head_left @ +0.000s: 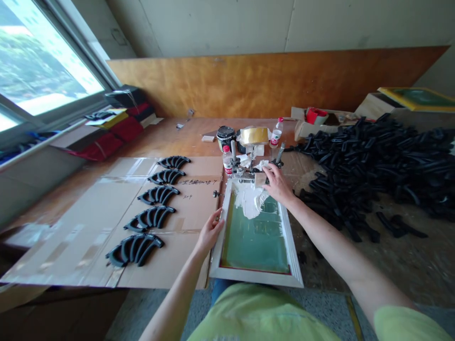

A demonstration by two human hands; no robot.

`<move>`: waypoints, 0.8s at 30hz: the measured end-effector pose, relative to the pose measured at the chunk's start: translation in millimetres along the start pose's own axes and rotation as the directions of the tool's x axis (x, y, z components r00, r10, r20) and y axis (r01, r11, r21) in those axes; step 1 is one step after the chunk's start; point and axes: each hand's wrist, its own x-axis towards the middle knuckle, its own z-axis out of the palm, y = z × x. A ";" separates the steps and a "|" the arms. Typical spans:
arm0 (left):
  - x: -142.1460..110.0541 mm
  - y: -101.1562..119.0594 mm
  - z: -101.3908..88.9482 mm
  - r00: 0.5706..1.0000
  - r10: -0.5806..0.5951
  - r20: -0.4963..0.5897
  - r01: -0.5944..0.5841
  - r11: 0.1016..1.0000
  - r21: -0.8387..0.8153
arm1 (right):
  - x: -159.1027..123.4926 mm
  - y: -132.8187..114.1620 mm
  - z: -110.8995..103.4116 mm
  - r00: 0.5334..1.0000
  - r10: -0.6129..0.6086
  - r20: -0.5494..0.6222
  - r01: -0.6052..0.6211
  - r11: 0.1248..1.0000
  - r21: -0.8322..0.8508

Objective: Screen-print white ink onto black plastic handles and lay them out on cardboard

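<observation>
A screen printing frame (217,271) with a green mesh lies in front of me, its far side at a metal hinge clamp (245,176). White ink (250,199) is smeared thickly over the far part of the mesh. My right hand (279,185) is closed on a squeegee (260,179) with a pale wooden handle, at the frame's far end. Along the left side of the frame, my left hand (210,230) holds its edge with curled fingers. What lies under the mesh is hard to make out.
On cardboard (192,213) at left lie curved black pieces (135,248) in fanned groups. A big heap of black pieces (384,166) covers the right. Behind the clamp stand a tub (225,136), a tape roll (254,136) and bottles (276,132). Another frame (419,98) rests far right.
</observation>
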 end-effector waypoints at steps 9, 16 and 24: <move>14.5 -34.2 2.1 0.999 0.002 -0.048 0.000 0.999 0.040 | -4.4 -19.4 25.3 0.931 0.071 0.358 0.003 0.980 -0.201; 16.1 -41.7 -0.6 0.999 -0.030 -0.027 0.032 0.997 0.075 | -46.7 -60.2 24.9 0.876 -0.160 0.454 0.237 0.964 -0.119; 15.5 -38.9 -0.2 0.999 -0.026 -0.032 0.028 0.997 0.070 | -45.9 -46.5 1.7 0.838 -0.326 0.437 0.285 0.945 0.159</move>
